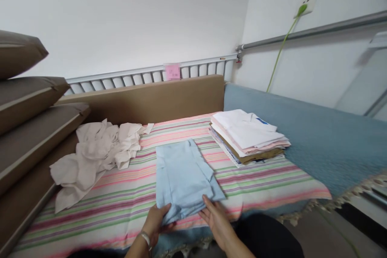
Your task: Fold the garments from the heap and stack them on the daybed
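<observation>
The left hand (155, 221) pinches and the right hand (216, 217) lies flat on a folded blue garment (184, 175) of thin, smooth, matt cloth. Beneath both hands the striped sheet (260, 181) is flat woven cotton, dull in finish. Left of the hands, a beige cloth (96, 153) looks soft and heavily crumpled. Beyond the right hand, the stack of clothes (248, 135) is smooth pressed fabric. Further right, the blue blanket (317, 141) looks fuzzy and coarse. The pipe (302, 34) above it is grey metal with a slight sheen.

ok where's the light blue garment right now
Head view, centre: the light blue garment lies on the striped sheet, between the crumpled cream cloth at left and the folded stack at right.
</observation>
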Demonstrator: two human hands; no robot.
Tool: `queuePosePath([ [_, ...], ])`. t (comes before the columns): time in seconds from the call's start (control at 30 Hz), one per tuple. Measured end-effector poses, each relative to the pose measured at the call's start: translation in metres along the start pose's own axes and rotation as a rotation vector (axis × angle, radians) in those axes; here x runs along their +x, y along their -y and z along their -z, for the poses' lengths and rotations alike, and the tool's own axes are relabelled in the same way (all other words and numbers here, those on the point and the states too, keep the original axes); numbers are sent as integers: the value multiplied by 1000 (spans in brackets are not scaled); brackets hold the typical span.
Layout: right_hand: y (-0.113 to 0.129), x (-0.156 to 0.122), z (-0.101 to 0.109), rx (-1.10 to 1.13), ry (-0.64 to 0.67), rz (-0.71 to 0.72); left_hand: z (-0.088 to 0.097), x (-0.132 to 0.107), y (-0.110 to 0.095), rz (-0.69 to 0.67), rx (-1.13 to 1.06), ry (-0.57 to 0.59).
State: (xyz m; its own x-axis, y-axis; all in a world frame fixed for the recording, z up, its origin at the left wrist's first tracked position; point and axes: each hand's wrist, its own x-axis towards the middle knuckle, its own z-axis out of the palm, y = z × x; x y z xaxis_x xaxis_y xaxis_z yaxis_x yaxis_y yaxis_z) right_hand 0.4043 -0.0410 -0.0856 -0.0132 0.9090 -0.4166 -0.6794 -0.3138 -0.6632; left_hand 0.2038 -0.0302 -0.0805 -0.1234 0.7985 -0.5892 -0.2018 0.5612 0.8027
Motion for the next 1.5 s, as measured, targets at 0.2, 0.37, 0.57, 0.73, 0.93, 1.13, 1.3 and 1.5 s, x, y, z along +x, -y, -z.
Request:
queuePosePath([
  [0.2, -7, -4, -22, -32, -4, -37, -9, -26, 7, 26, -150, 75],
  [0.37, -16, -22, -26, -64, 41, -71, -22, -47, 10, 47, -227, 113],
  [0.57, -15, -20, -19, -132, -91, 108, -43, -42, 46, 43, -175, 316],
  [0.73, 8, -21, 3, -189, -159, 113, -10, -19, 30, -52, 177, 240],
  [0.93, 22, -32, 26, -200, -227, 67, 34, 35, -66, -616, 738, -306],
  [1.13, 30, -28, 33, -174, -242, -23, 2, 97, -119, -559, 1034, -256],
  [1.3, 24, -8, 41, -284, -289, 25, -16, 125, -139, -432, 1143, -147],
  [1.5, 28, 14, 37, -467, -394, 163, -19, 128, -141, -409, 1095, -9],
])
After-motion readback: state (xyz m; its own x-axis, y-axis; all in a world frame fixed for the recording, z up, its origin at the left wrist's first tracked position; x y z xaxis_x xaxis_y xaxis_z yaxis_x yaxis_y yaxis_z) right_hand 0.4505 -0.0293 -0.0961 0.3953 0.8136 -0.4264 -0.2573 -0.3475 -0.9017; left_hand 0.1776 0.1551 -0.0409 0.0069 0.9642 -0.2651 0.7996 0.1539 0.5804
